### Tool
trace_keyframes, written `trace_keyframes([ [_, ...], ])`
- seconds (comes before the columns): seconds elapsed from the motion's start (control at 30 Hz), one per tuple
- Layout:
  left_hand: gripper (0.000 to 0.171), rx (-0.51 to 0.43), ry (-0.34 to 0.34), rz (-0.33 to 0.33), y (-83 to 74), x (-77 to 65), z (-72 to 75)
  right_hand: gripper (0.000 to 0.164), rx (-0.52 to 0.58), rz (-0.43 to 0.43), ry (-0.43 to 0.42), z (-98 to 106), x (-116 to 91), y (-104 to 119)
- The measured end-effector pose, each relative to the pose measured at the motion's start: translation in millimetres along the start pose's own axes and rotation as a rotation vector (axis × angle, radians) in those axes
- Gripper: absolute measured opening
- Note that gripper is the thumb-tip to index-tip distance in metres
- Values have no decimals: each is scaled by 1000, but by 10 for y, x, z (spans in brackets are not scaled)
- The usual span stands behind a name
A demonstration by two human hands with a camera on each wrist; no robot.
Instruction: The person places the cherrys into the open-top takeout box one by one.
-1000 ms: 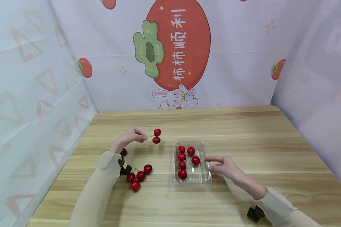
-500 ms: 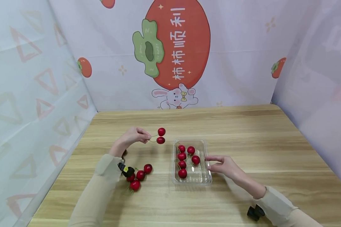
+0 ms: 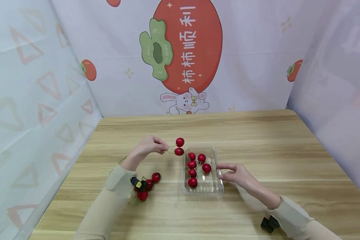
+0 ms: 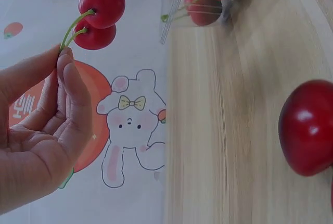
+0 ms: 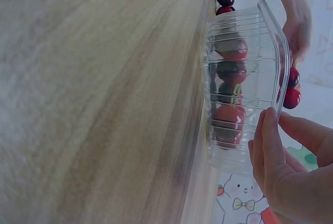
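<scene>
My left hand (image 3: 152, 148) pinches the green stems of a pair of red cherries (image 3: 179, 146) between thumb and fingertips. The two cherries (image 4: 100, 13) hang off the fingertips in the left wrist view, above the table and right at the container's left edge in the head view. My right hand (image 3: 235, 176) pinches the right rim of a clear plastic container (image 3: 211, 188); the right wrist view shows thumb and fingers on either side of that rim (image 5: 283, 73). Inside the container, several cherries (image 3: 192, 173) line its left side, and two more (image 3: 204, 163) lie towards the middle.
More loose cherries (image 3: 150, 184) lie on the wooden table (image 3: 258, 140) left of the container, partly hidden by the left wrist's black camera (image 3: 138, 183). Thin stems (image 3: 122, 160) show behind the left forearm. Printed cloth (image 3: 243, 83) stands along the back and sides.
My left hand has moved right with the pair of cherries, from over the left of the table to the container's edge. The right hand and the container have stayed put.
</scene>
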State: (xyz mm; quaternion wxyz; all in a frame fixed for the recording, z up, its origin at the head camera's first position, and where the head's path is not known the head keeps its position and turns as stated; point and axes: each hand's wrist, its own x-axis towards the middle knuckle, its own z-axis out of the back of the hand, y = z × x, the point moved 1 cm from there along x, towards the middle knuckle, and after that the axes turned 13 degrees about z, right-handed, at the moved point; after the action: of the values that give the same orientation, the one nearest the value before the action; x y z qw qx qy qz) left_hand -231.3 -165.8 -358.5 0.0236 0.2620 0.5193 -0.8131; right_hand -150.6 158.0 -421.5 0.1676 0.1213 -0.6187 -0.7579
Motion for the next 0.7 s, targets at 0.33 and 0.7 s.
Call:
trace_keyframes([
  [0.33, 18, -13, 24, -14, -54, -7, -273, 49, 3, -6, -4, -2, 9, -2],
  [0.7, 14, 42, 61, 34, -25, -60, -541, 52, 14, -13, 6, -1, 5, 26],
])
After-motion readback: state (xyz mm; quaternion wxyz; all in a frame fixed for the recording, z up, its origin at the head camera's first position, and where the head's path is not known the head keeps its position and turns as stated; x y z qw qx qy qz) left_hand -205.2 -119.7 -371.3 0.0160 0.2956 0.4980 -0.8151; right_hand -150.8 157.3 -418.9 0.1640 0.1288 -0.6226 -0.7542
